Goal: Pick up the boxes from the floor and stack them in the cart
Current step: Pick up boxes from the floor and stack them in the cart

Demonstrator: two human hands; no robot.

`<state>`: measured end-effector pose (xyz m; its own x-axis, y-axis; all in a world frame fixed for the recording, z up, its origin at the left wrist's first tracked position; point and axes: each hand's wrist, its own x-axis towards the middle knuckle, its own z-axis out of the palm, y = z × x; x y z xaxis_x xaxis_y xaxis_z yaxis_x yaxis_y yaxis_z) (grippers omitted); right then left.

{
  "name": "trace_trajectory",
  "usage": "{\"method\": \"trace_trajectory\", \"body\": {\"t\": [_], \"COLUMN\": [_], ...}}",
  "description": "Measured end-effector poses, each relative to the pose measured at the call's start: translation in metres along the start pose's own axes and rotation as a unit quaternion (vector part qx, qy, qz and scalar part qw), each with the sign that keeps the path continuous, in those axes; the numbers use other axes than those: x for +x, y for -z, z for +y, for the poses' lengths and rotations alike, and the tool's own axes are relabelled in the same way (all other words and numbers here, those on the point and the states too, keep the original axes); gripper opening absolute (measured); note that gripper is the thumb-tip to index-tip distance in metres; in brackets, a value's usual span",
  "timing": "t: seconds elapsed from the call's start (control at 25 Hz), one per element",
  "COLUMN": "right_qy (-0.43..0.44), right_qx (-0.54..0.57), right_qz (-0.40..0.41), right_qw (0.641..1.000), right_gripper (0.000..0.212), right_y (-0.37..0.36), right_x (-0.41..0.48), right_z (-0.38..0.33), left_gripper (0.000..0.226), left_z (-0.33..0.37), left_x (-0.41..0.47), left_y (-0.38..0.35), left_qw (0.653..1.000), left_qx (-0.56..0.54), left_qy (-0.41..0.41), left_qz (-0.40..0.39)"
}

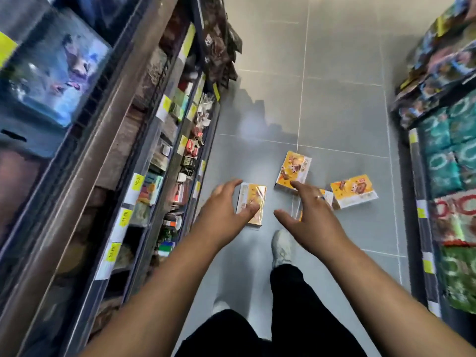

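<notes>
both bare arms [159, 287] are reaching down, left hand [226, 207] and right hand [309, 210] with fingers [231, 182] spread wide, holding nothing, getting ready to grab the flat yellow shiny-wrapped boxes [253, 199] lying on the grey tiled floor [334, 99]. no cart is showing.

left grip [226, 210] and right grip [309, 210] spread wide, held low over grey tile floor [334, 112]. first box [251, 202] under left thumb, contact unclear. second box [293, 171] beyond right fingers, third box [354, 194] further right, fourth box [329, 198] mostly hidden behind right grip. stocked shelves [116, 150] both sides. white shoe [282, 246] below.
</notes>
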<state>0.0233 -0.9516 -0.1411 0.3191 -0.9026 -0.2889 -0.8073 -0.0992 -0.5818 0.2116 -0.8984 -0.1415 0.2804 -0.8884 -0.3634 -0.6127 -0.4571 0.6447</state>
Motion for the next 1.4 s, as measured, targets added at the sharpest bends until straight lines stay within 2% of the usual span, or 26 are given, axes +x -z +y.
{"method": "trace_trajectory", "body": {"t": [0.2, 0.56, 0.72, 0.84, 1.0, 1.08, 1.16, 1.2, 1.32, 1.4], "right_qy": [0.003, 0.004, 0.059, 0.090, 0.070, 0.035, 0.005, 0.001, -0.006, -0.004], "right_qx": [-0.006, -0.066, -0.173, -0.224, -0.242, -0.209, -0.172, -0.159, -0.135, -0.130], "right_qz": [-0.033, -0.117, -0.196, -0.228, -0.212, -0.207, -0.225, -0.235, -0.233, -0.225], "right_qw": [0.999, 0.991, 0.963, 0.943, 0.944, 0.955, 0.959, 0.959, 0.963, 0.966], "right_gripper": [0.070, 0.075, 0.092, 0.104, 0.114, 0.123, 0.127, 0.124, 0.103, 0.098], "right_y": [-0.044, -0.229, -0.321, -0.369, -0.415, -0.435, -0.452, -0.459, -0.467, -0.466], "right_x": [0.117, 0.265, 0.317, 0.354, 0.410, 0.435, 0.451, 0.457, 0.460, 0.456], "right_z": [0.046, 0.183, 0.255, 0.306, 0.355, 0.368, 0.375, 0.378, 0.382, 0.378], "left_gripper": [0.070, 0.074, 0.080, 0.094, 0.108, 0.109, 0.106, 0.102, 0.075, 0.068], "left_z": [-0.035, -0.203, -0.275, -0.309, -0.349, -0.368, -0.385, -0.393, -0.402, -0.400], "left_x": [0.105, 0.247, 0.282, 0.304, 0.335, 0.351, 0.358, 0.360, 0.359, 0.358], "left_y": [-0.064, -0.243, -0.341, -0.398, -0.439, -0.449, -0.459, -0.466, -0.479, -0.480], "left_qw": [0.994, 0.971, 0.958, 0.955, 0.940, 0.918, 0.880, 0.872, 0.880, 0.886], "left_qx": [-0.047, -0.113, -0.114, -0.073, -0.038, -0.065, -0.153, -0.186, -0.208, -0.205], "left_qy": [0.097, 0.210, 0.262, 0.287, 0.338, 0.391, 0.449, 0.452, 0.427, 0.415], "left_qz": [0.001, 0.037, 0.020, 0.005, 0.028, 0.030, 0.033, 0.031, 0.020, 0.032]}}
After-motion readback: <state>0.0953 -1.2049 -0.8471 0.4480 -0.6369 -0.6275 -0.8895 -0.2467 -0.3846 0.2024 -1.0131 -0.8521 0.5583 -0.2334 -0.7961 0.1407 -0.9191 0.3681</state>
